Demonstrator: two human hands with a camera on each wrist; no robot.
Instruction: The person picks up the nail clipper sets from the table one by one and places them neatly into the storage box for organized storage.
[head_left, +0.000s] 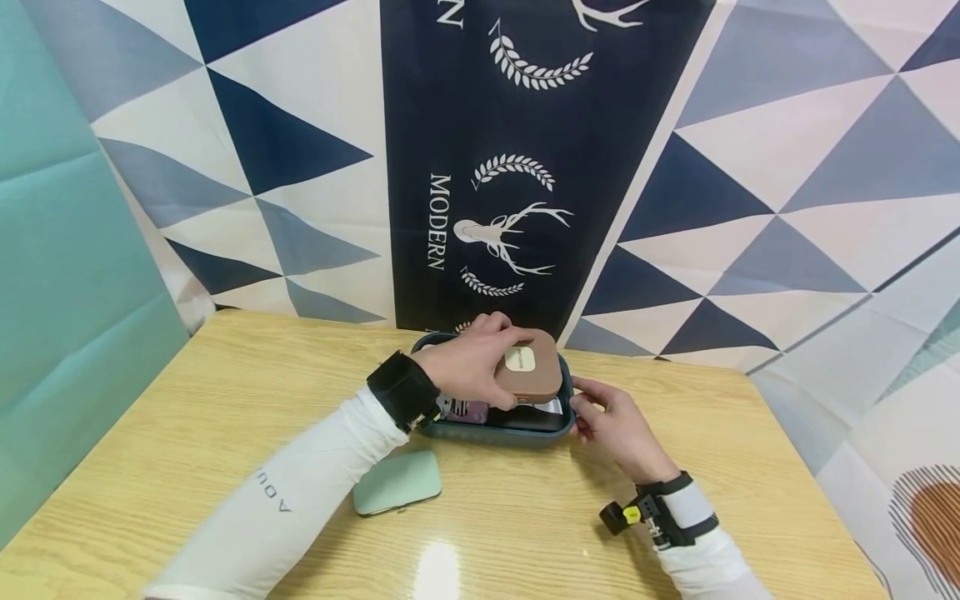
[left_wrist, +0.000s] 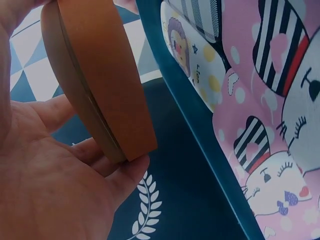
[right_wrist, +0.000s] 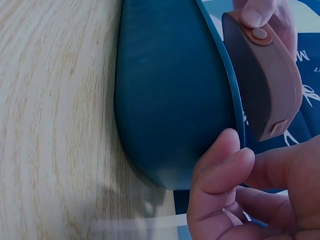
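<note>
My left hand (head_left: 474, 360) grips a brown case (head_left: 542, 385) with a pale label by its edges, raised over a dark blue bin (head_left: 487, 432). In the right wrist view the case (right_wrist: 275, 75) shows a snap button on a strap. With its fingers at the bin's right end, my right hand (head_left: 621, 427) pinches the rim (right_wrist: 231, 82). Inside the bin lie pink cases (left_wrist: 240, 100) with cartoon cat faces, a white lion-print case (left_wrist: 195, 60), and a black item (head_left: 525, 417) partly hidden under the brown case.
A mint green flat case (head_left: 399, 482) lies on the wooden table (head_left: 525, 517) in front of the bin, beside the left forearm. Behind the bin, a patterned cloth (head_left: 322, 150) rises at the table's back edge.
</note>
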